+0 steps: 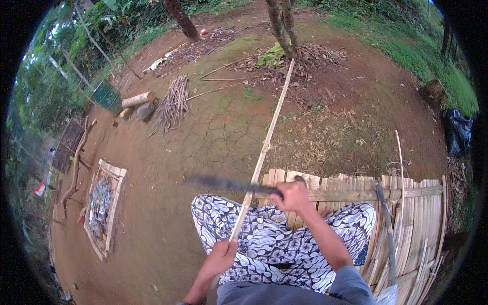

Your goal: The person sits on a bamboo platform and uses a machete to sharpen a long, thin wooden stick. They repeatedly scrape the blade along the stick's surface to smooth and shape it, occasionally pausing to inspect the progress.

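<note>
My left hand [221,258] is closed round the near end of a long, pale bamboo strip [274,119]. The strip slants away from me over my patterned trousers, its far end by the foot of a tree. My right hand [292,196] grips the dark handle of a machete, whose blade [216,183] points left and is smeared by motion. The blade crosses the strip partway along; whether it touches cannot be made out. A small curl of shaving [266,146] clings to the strip beyond the blade.
I sit cross-legged on a bamboo slat platform [417,213]. Thin strips and a dark grey pole [387,229] lie on its right side. Curled shavings [340,140] litter the soil ahead. A stick bundle [173,101] lies far left, beyond a wood-framed pit of litter [120,173].
</note>
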`<state>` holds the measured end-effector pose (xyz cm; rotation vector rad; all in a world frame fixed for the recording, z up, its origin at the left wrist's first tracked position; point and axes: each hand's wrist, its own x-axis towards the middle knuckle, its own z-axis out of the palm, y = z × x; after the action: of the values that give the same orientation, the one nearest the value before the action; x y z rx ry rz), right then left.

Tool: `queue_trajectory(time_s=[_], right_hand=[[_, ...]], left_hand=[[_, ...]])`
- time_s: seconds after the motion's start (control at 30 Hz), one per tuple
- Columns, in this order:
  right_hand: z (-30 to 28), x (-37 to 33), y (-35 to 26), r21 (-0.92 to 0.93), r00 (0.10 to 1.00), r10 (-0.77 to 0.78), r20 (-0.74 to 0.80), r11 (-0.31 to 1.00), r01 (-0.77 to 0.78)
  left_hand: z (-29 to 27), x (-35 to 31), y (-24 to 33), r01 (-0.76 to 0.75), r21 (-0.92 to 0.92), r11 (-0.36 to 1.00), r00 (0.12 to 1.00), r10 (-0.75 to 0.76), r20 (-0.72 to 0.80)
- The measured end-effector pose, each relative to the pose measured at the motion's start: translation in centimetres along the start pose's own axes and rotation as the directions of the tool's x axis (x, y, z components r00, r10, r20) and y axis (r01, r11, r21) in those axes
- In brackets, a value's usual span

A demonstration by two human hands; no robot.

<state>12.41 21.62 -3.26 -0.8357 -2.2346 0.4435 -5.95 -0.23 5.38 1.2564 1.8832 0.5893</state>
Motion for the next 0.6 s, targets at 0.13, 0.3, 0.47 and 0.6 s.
queue_trajectory(time_s=[0.13, 0.3, 0.47, 0.6], right_hand=[[0.1, 0.5, -3.4, 0.057, 0.939, -0.344, -0.014, 0.937, 0.344], [0.7, 1.0, 3.2, -0.124, 0.998, -0.005, -0.059, 0.992, -0.002], [-0.5, 0.3, 1.5, -0.109, 0.960, 0.271, -0.073, 0.954, -0.278], [-0.9, -0.1, -1.7, 0.069, 0.980, -0.181, -0.086, 0.980, 0.188]], left_hand=[[0.6, 0.3, 0.1, -0.125, 0.106, 0.987, 0.989, 0.132, -0.066], [-0.4, -1.8, 2.5, -0.021, 0.182, 0.983, 0.999, 0.028, -0.035], [-0.7, -1.0, 2.0, -0.077, 0.163, 0.984, 0.996, 0.084, -0.037], [0.0, -0.1, 2.7, -0.037, 0.154, 0.987, 0.999, 0.038, -0.003]])
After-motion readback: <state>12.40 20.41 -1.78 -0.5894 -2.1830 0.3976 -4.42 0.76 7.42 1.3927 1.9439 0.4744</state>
